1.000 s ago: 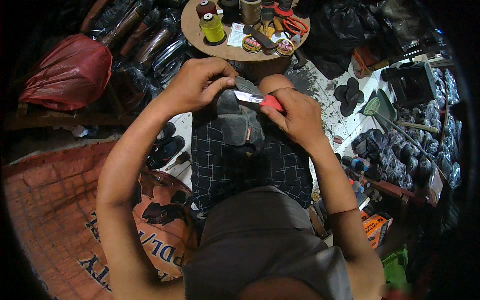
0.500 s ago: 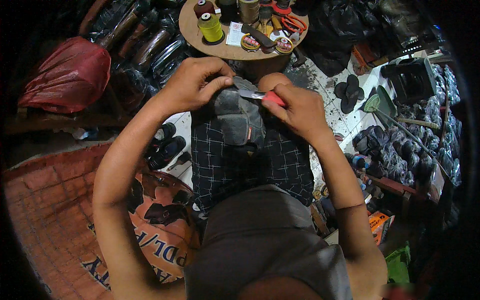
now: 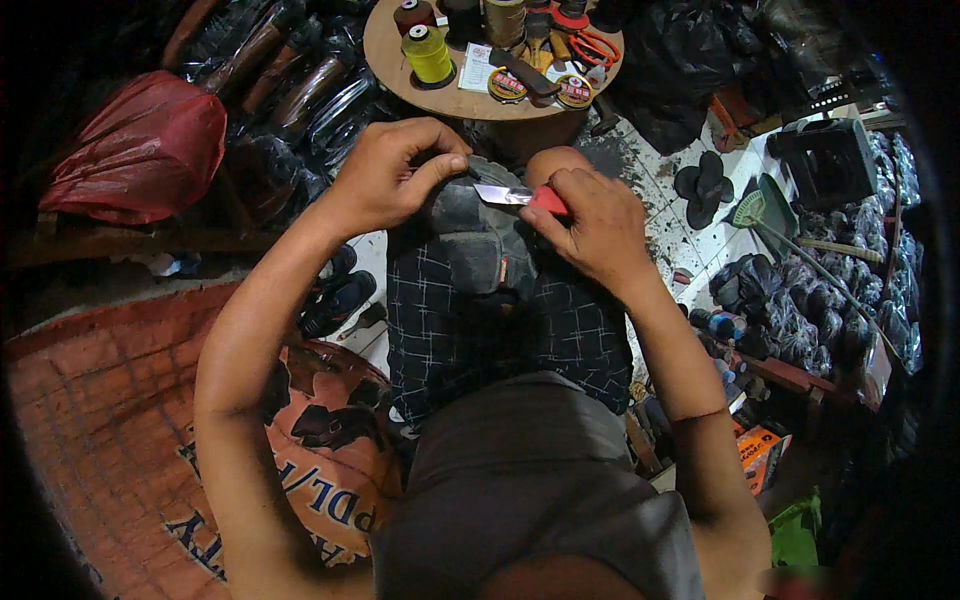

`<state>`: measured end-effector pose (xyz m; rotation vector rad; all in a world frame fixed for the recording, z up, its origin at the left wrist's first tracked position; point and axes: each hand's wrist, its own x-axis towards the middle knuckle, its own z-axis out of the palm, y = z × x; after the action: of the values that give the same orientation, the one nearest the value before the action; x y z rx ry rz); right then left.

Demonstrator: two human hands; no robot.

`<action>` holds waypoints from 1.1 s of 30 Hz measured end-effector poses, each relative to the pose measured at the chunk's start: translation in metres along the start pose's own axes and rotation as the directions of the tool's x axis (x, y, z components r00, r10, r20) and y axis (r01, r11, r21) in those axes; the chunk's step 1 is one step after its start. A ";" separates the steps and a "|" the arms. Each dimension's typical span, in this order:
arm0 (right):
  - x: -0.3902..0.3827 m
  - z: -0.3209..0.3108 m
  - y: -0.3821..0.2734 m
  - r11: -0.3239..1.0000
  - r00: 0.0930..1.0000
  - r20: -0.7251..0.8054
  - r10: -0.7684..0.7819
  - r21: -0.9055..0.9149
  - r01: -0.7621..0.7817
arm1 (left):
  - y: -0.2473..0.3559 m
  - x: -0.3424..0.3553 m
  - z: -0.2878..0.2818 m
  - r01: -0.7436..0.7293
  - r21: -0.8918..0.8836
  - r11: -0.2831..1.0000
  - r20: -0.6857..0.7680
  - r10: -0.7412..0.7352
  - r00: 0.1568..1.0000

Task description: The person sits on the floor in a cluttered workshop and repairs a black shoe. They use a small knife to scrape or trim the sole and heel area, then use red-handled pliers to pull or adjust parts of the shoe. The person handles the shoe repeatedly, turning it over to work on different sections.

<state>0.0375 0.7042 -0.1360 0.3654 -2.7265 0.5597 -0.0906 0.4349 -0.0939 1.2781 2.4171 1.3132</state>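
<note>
On my lap, over dark checked shorts [image 3: 430,330], rests a worn dark grey shoe [image 3: 478,255] with a small red tag on its side. My left hand [image 3: 400,175] is at its far left edge, thumb and forefinger pinching a thin dark piece at the rim; whether that piece is part of the shoe I cannot tell. In my right hand [image 3: 600,222] is a red-handled utility knife [image 3: 548,200]. Its bright blade points left above the shoe, a short way from my left fingertips.
Ahead stands a round wooden table [image 3: 480,108] with a yellow thread spool [image 3: 427,58], round tins, orange-handled scissors [image 3: 592,48] and other tools. A red plastic bag [image 3: 140,150] is at left. Dark shoes [image 3: 340,300] lie by my left leg; bagged goods [image 3: 800,300] and a green dustpan [image 3: 765,205] lie right.
The knife blade has turned and backed off slightly from my left fingertips, its flat face now showing brightly. My left hand keeps its pinch. The whole view has shifted slightly.
</note>
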 end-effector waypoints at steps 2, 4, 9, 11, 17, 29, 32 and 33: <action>0.008 -0.001 -0.004 1.000 0.999 -0.036 -0.006 0.023 0.007 | 0.000 0.001 -0.001 0.001 0.008 1.000 0.011 -0.002 1.000; 0.016 -0.002 -0.006 0.998 0.992 -0.118 -0.053 0.031 0.057 | 0.001 0.000 -0.002 0.018 0.023 1.000 0.034 -0.019 0.999; 0.025 -0.004 -0.002 0.996 0.996 -0.029 -0.081 0.041 0.082 | 0.001 -0.001 -0.003 0.039 0.017 0.999 0.064 -0.040 0.997; 0.025 -0.003 0.004 0.995 0.995 -0.003 -0.096 0.022 0.096 | 0.002 0.000 0.000 -0.001 0.035 0.999 0.030 0.000 1.000; 0.023 -0.012 0.032 0.998 0.998 0.017 0.066 -0.024 -0.066 | 0.006 -0.008 0.001 0.023 0.051 0.998 -0.027 -0.022 0.999; 0.022 -0.003 0.009 0.994 0.994 -0.045 -0.096 0.052 0.098 | 0.009 -0.013 0.005 0.061 0.009 0.998 -0.081 -0.060 0.995; 0.029 0.000 0.006 0.996 0.996 -0.034 -0.087 0.010 0.088 | 0.009 -0.013 0.005 0.063 0.006 0.998 -0.082 -0.063 0.995; 0.030 0.000 0.005 0.998 0.998 -0.004 -0.065 -0.001 0.065 | 0.009 -0.013 0.006 0.064 0.015 0.998 -0.084 -0.062 0.995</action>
<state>0.0089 0.7035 -0.1262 0.4511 -2.7000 0.5411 -0.0744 0.4318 -0.0943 1.1636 2.5085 1.3570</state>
